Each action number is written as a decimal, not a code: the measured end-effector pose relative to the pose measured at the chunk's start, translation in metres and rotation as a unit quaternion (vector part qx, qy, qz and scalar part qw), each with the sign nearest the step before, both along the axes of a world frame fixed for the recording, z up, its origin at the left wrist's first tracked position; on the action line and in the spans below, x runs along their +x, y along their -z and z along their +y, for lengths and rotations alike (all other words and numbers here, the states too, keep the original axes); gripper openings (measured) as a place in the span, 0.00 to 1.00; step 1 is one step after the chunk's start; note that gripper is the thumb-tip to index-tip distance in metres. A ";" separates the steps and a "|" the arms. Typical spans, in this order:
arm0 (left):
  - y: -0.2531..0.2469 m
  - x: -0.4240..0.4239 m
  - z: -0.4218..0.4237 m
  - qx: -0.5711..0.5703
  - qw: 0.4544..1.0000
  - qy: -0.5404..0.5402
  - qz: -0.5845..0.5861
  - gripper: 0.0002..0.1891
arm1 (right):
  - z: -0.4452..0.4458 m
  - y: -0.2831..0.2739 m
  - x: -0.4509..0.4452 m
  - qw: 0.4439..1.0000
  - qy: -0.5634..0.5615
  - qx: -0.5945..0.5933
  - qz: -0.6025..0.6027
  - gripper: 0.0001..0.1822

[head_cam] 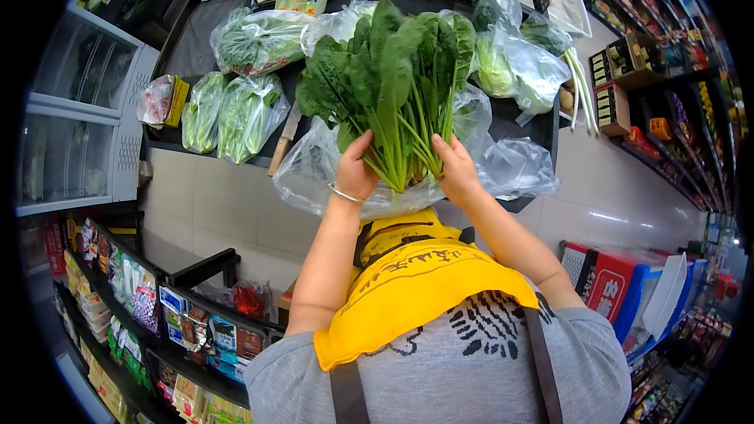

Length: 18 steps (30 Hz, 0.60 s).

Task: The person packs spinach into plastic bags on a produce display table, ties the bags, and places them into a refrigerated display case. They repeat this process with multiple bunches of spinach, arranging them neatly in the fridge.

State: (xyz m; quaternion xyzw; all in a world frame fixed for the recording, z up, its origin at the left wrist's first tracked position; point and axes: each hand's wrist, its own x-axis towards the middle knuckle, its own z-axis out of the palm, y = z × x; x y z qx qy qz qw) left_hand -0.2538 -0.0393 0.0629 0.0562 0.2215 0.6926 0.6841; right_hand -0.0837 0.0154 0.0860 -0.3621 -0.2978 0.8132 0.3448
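A large bunch of spinach-like leafy greens [389, 76] is held upright between my two hands, leaves pointing away from me. My left hand [357, 168] grips its stems from the left, the thumb along them; a bracelet circles that wrist. On the right side, my right hand [458, 171] closes around more stems, thumb on top. Beneath the bunch spreads a clear plastic bag [309, 171], partly hidden by the greens. Left of it, a knife with a wooden handle [279, 156] lies at the edge of the black display stand [182, 59].
Bagged greens [250, 118] lie left of the knife, near a yellow-sided box [177, 100]. Bagged lettuce [495, 65] and a crumpled clear bag [518, 168] are on the right. A glass-door fridge [76, 123] stands left; stocked shelves [200, 330] are behind me at left.
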 end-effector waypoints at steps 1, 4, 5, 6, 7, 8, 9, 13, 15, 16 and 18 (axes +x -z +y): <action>0.007 -0.002 0.003 0.010 0.999 0.000 -0.033 0.20 | 0.000 0.001 -0.001 0.999 -0.010 0.041 -0.020 0.21; 0.005 0.006 0.008 0.056 0.998 -0.015 -0.025 0.27 | 0.001 0.006 -0.005 0.985 -0.027 0.152 -0.075 0.20; 0.002 0.009 0.009 0.074 0.997 -0.007 -0.037 0.28 | 0.002 0.006 -0.006 0.979 -0.025 0.183 -0.090 0.20; 0.008 0.011 0.009 0.042 0.999 0.007 -0.018 0.29 | 0.002 0.007 -0.007 0.971 -0.025 0.212 -0.105 0.20; 0.013 0.012 0.007 0.015 0.999 0.013 0.030 0.28 | 0.000 0.009 -0.006 0.973 -0.029 0.206 -0.100 0.21; 0.018 0.012 0.005 -0.012 0.997 0.018 0.079 0.27 | -0.001 0.011 -0.005 0.974 -0.033 0.200 -0.096 0.22; 0.017 0.013 0.006 -0.038 0.991 0.025 0.126 0.26 | -0.001 0.013 -0.003 0.976 -0.037 0.196 -0.092 0.23; 0.008 0.014 0.010 -0.059 0.983 0.038 0.167 0.20 | -0.002 0.012 -0.001 0.939 -0.075 0.281 -0.184 0.33; 0.007 0.015 0.009 -0.054 0.989 0.009 0.140 0.20 | 0.000 0.005 0.001 0.905 -0.104 0.337 -0.240 0.38; 0.007 0.015 0.008 -0.044 0.990 0.003 0.131 0.20 | 0.001 0.008 0.001 0.900 -0.093 0.342 -0.256 0.39; 0.008 0.015 0.006 -0.040 0.992 -0.017 0.119 0.21 | 0.001 0.006 0.001 0.909 -0.075 0.314 -0.263 0.38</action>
